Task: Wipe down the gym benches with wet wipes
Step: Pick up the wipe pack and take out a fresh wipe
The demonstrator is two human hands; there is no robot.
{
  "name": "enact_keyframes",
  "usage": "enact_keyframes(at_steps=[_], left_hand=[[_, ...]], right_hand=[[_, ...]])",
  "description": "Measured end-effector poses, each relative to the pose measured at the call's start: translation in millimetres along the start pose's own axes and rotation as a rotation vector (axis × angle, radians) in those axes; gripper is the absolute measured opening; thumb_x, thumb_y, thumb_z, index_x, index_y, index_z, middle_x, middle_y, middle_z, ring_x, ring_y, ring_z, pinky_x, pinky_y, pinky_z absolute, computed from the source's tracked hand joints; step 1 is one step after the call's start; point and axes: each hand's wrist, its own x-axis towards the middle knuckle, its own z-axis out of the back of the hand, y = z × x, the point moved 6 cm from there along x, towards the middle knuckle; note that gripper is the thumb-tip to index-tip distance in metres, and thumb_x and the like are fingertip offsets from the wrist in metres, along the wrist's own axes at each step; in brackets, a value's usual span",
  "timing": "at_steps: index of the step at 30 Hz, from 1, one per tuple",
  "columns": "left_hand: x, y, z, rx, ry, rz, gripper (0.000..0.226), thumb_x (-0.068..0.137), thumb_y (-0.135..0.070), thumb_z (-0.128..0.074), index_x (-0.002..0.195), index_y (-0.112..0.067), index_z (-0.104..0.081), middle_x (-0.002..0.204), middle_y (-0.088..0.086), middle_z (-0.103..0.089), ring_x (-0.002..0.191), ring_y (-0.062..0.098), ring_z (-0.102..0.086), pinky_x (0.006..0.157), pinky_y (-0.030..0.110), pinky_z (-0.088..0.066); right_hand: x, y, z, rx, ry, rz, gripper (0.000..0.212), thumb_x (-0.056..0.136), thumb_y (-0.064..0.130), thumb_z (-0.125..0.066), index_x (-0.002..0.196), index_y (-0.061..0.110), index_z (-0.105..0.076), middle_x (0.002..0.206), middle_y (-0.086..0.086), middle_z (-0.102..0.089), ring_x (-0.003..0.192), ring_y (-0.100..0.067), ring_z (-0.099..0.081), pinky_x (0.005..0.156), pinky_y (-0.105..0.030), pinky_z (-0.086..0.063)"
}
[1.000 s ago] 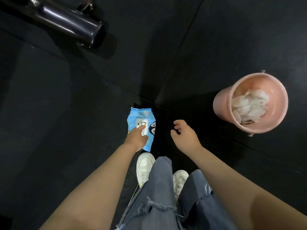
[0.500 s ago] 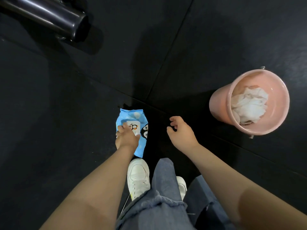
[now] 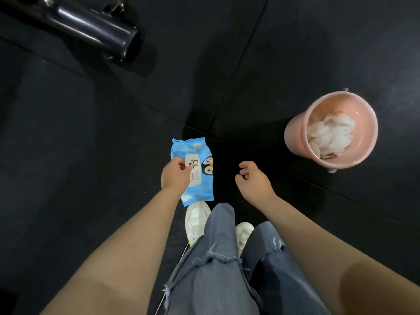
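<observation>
A blue pack of wet wipes [image 3: 197, 155] with a penguin print and a white flap lid is in my left hand [image 3: 175, 176], which grips its left edge with fingers curled over the lid. It hangs just above the dark floor in front of my feet. My right hand [image 3: 254, 180] hovers to the right of the pack, fingers loosely curled, holding nothing. No bench is in view.
A pink bucket [image 3: 295, 135] with crumpled white used wipes [image 3: 329, 137] stands on the black rubber floor at the right. A black metal tube [image 3: 91, 28] of gym equipment lies at the top left. My white shoes [image 3: 196, 218] and jeans fill the bottom centre.
My left hand has closed on the wipes pack, which was lying on the floor, and the pack now looks lifted and tilted. My right hand has stayed beside it.
</observation>
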Motion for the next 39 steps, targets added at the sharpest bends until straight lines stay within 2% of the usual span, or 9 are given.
enact_keyframes(at_steps=[5, 11, 15, 18, 23, 27, 30, 33, 39], left_hand=[[-77, -45, 39, -0.354, 0.103, 0.018, 0.008, 0.09, -0.018, -0.069, 0.089, -0.012, -0.062, 0.096, 0.004, -0.071, 0.091, 0.019, -0.07, 0.08, 0.05, -0.059], [-190, -134, 88, -0.558, 0.306, -0.076, 0.002, 0.093, -0.006, -0.064, 0.094, -0.007, -0.062, 0.098, 0.006, -0.074, 0.092, 0.019, -0.072, 0.075, 0.036, -0.061], [-260, -185, 122, -0.585, 0.382, -0.133, 0.004, 0.093, -0.005, -0.063, 0.097, -0.007, -0.063, 0.095, 0.004, -0.074, 0.087, 0.016, -0.072, 0.069, 0.026, -0.058], [-304, -220, 147, -0.587, 0.394, -0.166, 0.003, 0.094, -0.006, -0.063, 0.096, -0.007, -0.063, 0.096, 0.005, -0.074, 0.087, 0.015, -0.073, 0.067, 0.024, -0.057], [-372, -274, 182, -0.386, 0.296, -0.27, 0.01, 0.094, -0.015, -0.065, 0.103, -0.012, -0.064, 0.099, 0.001, -0.072, 0.089, 0.012, -0.071, 0.066, 0.021, -0.056], [-428, -336, 205, -0.162, 0.142, -0.539, 0.019, 0.091, -0.027, -0.069, 0.107, -0.028, -0.059, 0.105, -0.011, -0.063, 0.086, -0.002, -0.063, 0.065, 0.011, -0.05], [-471, -377, 205, 0.01, 0.163, -0.672, 0.041, 0.09, -0.039, -0.067, 0.126, -0.026, -0.053, 0.119, -0.011, -0.052, 0.096, 0.0, -0.057, 0.063, 0.008, -0.044], [-507, -411, 199, 0.173, 0.187, -0.752, 0.058, 0.09, -0.052, -0.06, 0.138, -0.022, -0.048, 0.128, -0.009, -0.05, 0.104, 0.001, -0.048, 0.073, 0.01, -0.036], [-574, -468, 164, 0.315, 0.304, -0.825, 0.054, 0.085, -0.061, -0.061, 0.123, -0.022, -0.059, 0.111, -0.01, -0.058, 0.095, 0.008, -0.057, 0.076, 0.026, -0.047]], right_hand=[[-55, 29, 25, 0.091, -0.011, -0.012, 0.042, 0.095, 0.021, -0.056, 0.135, 0.016, -0.045, 0.123, -0.003, -0.057, 0.112, -0.018, -0.056, 0.09, -0.026, -0.044], [-136, 48, 89, 0.345, -0.089, -0.07, 0.048, 0.093, 0.039, -0.059, 0.135, 0.019, -0.045, 0.109, 0.006, -0.059, 0.097, -0.013, -0.059, 0.084, -0.029, -0.048], [-203, 69, 141, 0.527, -0.129, -0.049, 0.014, 0.094, 0.033, -0.06, 0.102, 0.023, -0.065, 0.091, 0.001, -0.068, 0.085, -0.016, -0.062, 0.075, -0.034, -0.051], [-259, 91, 180, 0.641, -0.178, -0.029, 0.012, 0.095, 0.03, -0.06, 0.089, 0.02, -0.062, 0.078, -0.001, -0.061, 0.073, -0.014, -0.053, 0.066, -0.032, -0.045], [-349, 117, 237, 0.713, -0.243, -0.001, 0.017, 0.097, 0.031, -0.054, 0.103, 0.017, -0.062, 0.099, -0.012, -0.065, 0.085, -0.026, -0.062, 0.079, -0.042, -0.053], [-408, 131, 282, 0.785, -0.331, 0.048, 0.018, 0.099, 0.028, -0.051, 0.093, 0.013, -0.06, 0.078, -0.004, -0.057, 0.069, -0.018, -0.048, 0.063, -0.034, -0.044], [-443, 133, 308, 0.863, -0.39, 0.06, 0.018, 0.098, 0.031, -0.052, 0.091, 0.016, -0.06, 0.082, -0.011, -0.061, 0.071, -0.022, -0.053, 0.064, -0.038, -0.049], [-476, 130, 330, 0.906, -0.492, 0.088, 0.019, 0.1, 0.028, -0.05, 0.085, 0.017, -0.055, 0.072, -0.002, -0.056, 0.062, -0.008, -0.05, 0.055, -0.022, -0.043], [-544, 99, 368, 0.942, -0.717, 0.11, 0.024, 0.101, 0.026, -0.049, 0.08, 0.013, -0.052, 0.061, 0.011, -0.046, 0.055, -0.005, -0.039, 0.049, -0.019, -0.035]])
